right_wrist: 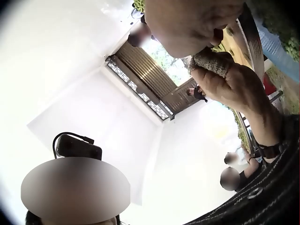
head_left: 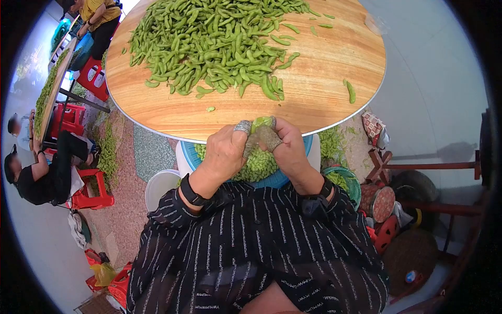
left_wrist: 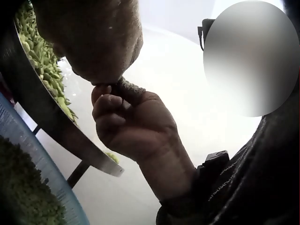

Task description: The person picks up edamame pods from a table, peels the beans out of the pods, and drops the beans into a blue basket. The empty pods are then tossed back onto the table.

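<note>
Both hands meet over the near edge of the round wooden table. A green soybean pod is pinched between the fingertips of the left hand and the right hand. Grey wrapping covers digits on both hands, including a thumb of the right. Below them a blue basin holds shelled green beans. In the left wrist view the right hand has curled fingers; the pod is hidden there. The left hand shows curled in the right wrist view, behind the nearer right hand.
A big heap of pods covers the table's far left, with a few loose pods at right. A white bucket and a green basket stand either side of the lap. Red stools and other people are at left.
</note>
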{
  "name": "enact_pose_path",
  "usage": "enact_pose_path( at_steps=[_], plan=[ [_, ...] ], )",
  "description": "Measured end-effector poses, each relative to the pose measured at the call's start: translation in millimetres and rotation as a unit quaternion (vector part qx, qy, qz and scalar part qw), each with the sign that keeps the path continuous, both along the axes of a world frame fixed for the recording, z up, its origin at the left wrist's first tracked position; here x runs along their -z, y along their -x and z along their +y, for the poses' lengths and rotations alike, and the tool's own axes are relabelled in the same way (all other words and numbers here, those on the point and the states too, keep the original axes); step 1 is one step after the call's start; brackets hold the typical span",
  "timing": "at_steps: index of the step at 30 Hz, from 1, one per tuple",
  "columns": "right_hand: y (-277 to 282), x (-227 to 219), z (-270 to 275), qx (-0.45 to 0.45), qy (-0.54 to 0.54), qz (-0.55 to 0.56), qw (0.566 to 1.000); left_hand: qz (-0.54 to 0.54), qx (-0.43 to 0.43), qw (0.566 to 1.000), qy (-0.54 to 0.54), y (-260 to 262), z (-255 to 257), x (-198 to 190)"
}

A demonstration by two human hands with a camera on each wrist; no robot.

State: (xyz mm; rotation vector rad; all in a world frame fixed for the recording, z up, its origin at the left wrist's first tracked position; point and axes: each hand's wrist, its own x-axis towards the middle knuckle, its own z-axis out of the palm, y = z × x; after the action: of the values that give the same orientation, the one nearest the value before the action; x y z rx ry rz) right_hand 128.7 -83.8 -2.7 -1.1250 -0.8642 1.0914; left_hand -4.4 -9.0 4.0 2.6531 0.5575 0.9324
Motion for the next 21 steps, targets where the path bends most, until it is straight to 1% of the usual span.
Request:
enact_pose_path(
  at_steps=[2,4,5,6,7,8,9,10,11,12,13,14,15,16,17,18,19,20,21],
  plan=[
    [2.1,4.1,0.2,0.012,0.002,0.003,1.0,0.011,0.006,1.0,-0.006,0.2,0.4,2.2],
    [3.4,6.9,0.0,0.008,0.001,0.001,1.0,0.0,0.002,0.999,0.044,0.2,-1.6,5.3],
    [3.4,7.6,-0.1,0.005,0.001,-0.001,1.0,0.0,0.003,0.999,0.044,-0.4,-2.9,6.9],
    [3.1,7.6,-0.5,0.006,0.002,0.0,1.0,-0.032,-0.002,0.992,0.119,-1.1,-5.1,8.7],
    [2.7,7.3,-0.7,0.002,-0.019,-0.025,1.0,-0.063,-0.009,0.979,0.194,-1.9,-6.7,10.5],
    [2.5,6.7,-0.6,-0.004,-0.04,-0.05,0.998,-0.063,-0.01,0.979,0.195,-3.4,-6.8,12.6],
    [1.8,5.3,-0.9,-0.005,-0.039,-0.05,0.998,-0.121,0.029,0.948,0.294,-5.3,-6.2,14.6],
    [0.9,3.1,-1.3,-0.016,-0.031,-0.053,0.998,-0.176,0.067,0.902,0.388,-6.1,-5.7,15.4],
    [0.4,0.8,-1.3,-0.027,-0.024,-0.055,0.998,-0.177,0.066,0.902,0.388,-3.5,-4.3,14.7],
    [0.6,-1.6,-1.0,-0.028,-0.024,-0.055,0.998,-0.182,0.078,0.8,0.566,1.2,-2.1,13.2],
    [0.9,-4.0,-0.6,-0.025,-0.039,-0.055,0.997,-0.179,0.087,0.664,0.721,4.1,-0.8,11.3],
    [0.9,-5.1,-0.2,-0.022,-0.055,-0.054,0.997,-0.179,0.087,0.664,0.721,4.1,-0.8,8.2],
    [0.1,-4.6,-0.1,-0.023,-0.055,-0.054,0.997,-0.184,0.096,0.627,0.751,3.9,-0.6,4.3],
    [-1.3,-3.2,-0.4,-0.027,-0.032,-0.009,0.999,-0.189,0.104,0.589,0.779,3.9,-0.2,2.3],
    [-2.7,-1.8,-0.6,-0.031,-0.009,0.036,0.999,-0.189,0.104,0.589,0.779,4.7,1.3,2.0],
    [-4.5,0.6,-0.9,-0.031,-0.009,0.035,0.999,-0.137,0.094,0.654,0.738,5.8,3.4,1.9],
    [-6.4,3.6,-1.6,-0.046,0.002,0.068,0.997,-0.084,0.082,0.714,0.691,5.9,4.4,2.2],
    [-7.7,5.1,-2.3,-0.062,0.013,0.101,0.993,-0.083,0.082,0.713,0.691,5.0,4.5,4.2],
    [-8.3,2.6,-2.6,-0.062,0.013,0.101,0.993,-0.075,0.077,0.825,0.555,3.9,4.6,7.4]
  ],
)
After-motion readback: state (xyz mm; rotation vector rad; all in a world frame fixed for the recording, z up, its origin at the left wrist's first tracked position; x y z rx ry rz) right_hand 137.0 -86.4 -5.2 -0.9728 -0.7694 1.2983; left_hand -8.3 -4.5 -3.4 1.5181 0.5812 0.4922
